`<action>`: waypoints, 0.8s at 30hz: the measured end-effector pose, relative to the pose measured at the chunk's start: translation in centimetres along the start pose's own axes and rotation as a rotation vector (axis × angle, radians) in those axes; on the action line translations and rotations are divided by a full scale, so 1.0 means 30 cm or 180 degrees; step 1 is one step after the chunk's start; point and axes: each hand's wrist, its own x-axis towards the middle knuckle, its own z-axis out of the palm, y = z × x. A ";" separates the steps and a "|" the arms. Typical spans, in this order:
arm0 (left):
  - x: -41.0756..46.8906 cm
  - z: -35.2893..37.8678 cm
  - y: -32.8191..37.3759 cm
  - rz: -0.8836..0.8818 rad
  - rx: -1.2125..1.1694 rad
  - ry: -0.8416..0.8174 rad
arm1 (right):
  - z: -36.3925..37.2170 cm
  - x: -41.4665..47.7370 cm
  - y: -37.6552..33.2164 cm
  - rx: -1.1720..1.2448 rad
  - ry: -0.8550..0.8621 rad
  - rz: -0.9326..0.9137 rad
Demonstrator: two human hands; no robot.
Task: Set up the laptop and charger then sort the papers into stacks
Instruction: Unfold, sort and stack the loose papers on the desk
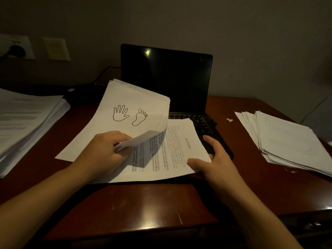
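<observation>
Nearest: bare desk, both forearms reaching in over it.

Next, the left hand, fingers curled, pinching the near right corner of a sheaf and holding it turned up. On top of that sheaf, outlines of a hand and a foot.

Exposed beneath, between the hands, a printed sheet. Long axis across the desk, heading end to the right, far right corner overlapping the keyboard of the laptop.

At that heading end, the right hand: fingers straight and loosely spread, thumb laid on the sheet's near right corner, fingers beyond its edge over the keyboard deck. Nothing gripped; whether any finger sits under the paper, hard to tell.

Probably the next page to file, and the right hand the closer one for sliding it out sideways.

Well apart to the right, a loose right stack; well apart on the other side, a taller left stack, blurred.

Behind the sheaf, the laptop open, screen dark.

Farthest, a cable running from behind the laptop toward a wall socket with a dark plug in it; join at the laptop hidden.
</observation>
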 end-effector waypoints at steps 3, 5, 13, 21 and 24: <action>-0.002 -0.023 0.009 0.0218 -0.0104 0.0078 | -0.003 0.026 -0.012 -0.0106 -0.0098 -0.0206; -0.004 -0.046 0.019 0.0346 -0.0129 0.0098 | -0.030 0.066 -0.051 -0.0340 -0.0353 -0.0215; -0.030 -0.069 0.050 0.0824 0.0160 0.0068 | -0.066 0.311 -0.237 -0.0497 -0.0480 -0.0316; -0.075 -0.053 0.072 0.0937 0.0268 0.0580 | 0.035 0.309 -0.158 -0.0848 -0.0103 -0.0747; -0.076 -0.017 0.083 0.1379 0.0553 0.0308 | 0.034 0.298 -0.098 -0.1295 -0.0071 -0.0929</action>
